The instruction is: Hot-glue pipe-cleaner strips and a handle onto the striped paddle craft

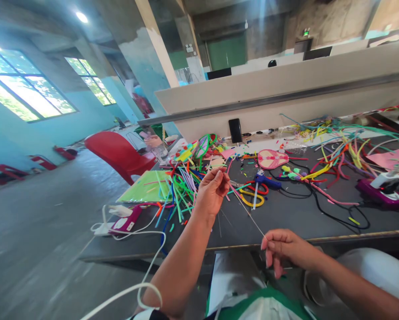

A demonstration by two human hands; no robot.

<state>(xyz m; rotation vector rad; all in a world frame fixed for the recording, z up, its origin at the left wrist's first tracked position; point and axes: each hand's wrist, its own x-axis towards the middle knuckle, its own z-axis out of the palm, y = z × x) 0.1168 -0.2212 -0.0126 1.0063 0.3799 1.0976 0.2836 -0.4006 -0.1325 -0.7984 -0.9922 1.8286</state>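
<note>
A thin, pale wire or thread [249,214] runs slantwise between my two hands. My left hand [214,186] is raised over the table, thumb and fingers pinched on its upper end. Lower down, past the table's front edge, my right hand [284,249] pinches the other end between thumb and forefinger, its remaining fingers loosely curled. Just beyond the thread lie a blue glue gun [268,181] with a clear glue stick and a yellow fuzzy loop [252,198]. Many green and lilac pipe cleaners [181,195] are heaped beside my left hand.
A phone [235,130] leans against the partition [199,122]. A pink heart-shaped piece [272,158] lies mid-table. Purple power strips [126,221] [381,194] sit at both sides, with cables trailing. A white cable [149,266] hangs near my left arm. A red chair [116,151] stands left.
</note>
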